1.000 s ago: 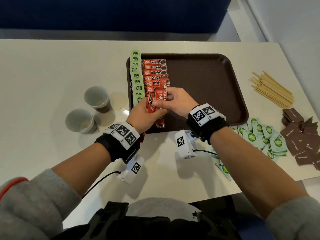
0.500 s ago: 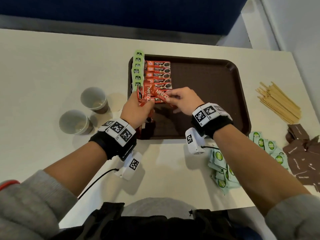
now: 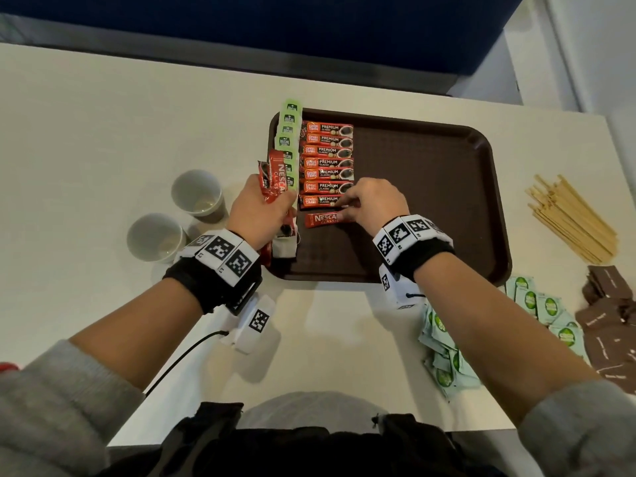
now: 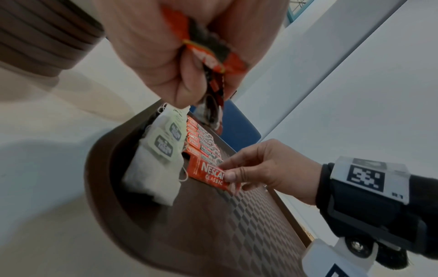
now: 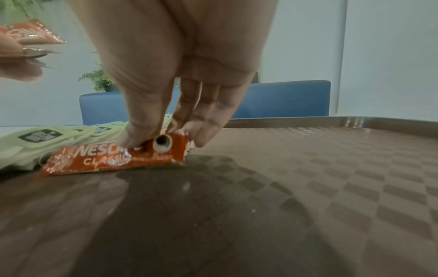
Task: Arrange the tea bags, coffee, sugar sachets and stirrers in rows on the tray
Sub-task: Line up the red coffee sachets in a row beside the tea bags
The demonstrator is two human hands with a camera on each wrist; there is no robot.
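I'm laying a coffee stick down right now. My right hand (image 3: 373, 204) has its thumb and fingertips (image 5: 132, 138) pinching the near end of a Nescafé sachet (image 3: 325, 219), and that sachet lies flat on the brown tray (image 3: 447, 208). It sits just below the last of the Premium Classic sticks (image 3: 327, 161), which run away from my fingertips in a neat column. I can't tell whether it touches that last stick or sits slightly apart. It also looks a little skewed.

My left hand (image 3: 260, 211) is curled round a small bunch of spare Nescafé sachets (image 3: 275, 179), held upright above the tray's left edge. Beneath and beyond that hand lie the tea bags (image 3: 289, 130) in their own row along the rim.

So I judge the coffee row to be mid-way: this stick is nearly placed and more wait in my left fist. Next I would nudge the sachet square against its neighbour, let go, then draw another from the bunch. The wooden stirrers (image 3: 571, 218), green sugar sachets (image 3: 537, 304) and brown sachets (image 3: 612, 318) sit well off to the right of my fingers, on the table (image 3: 103, 132), not yet on the tray.
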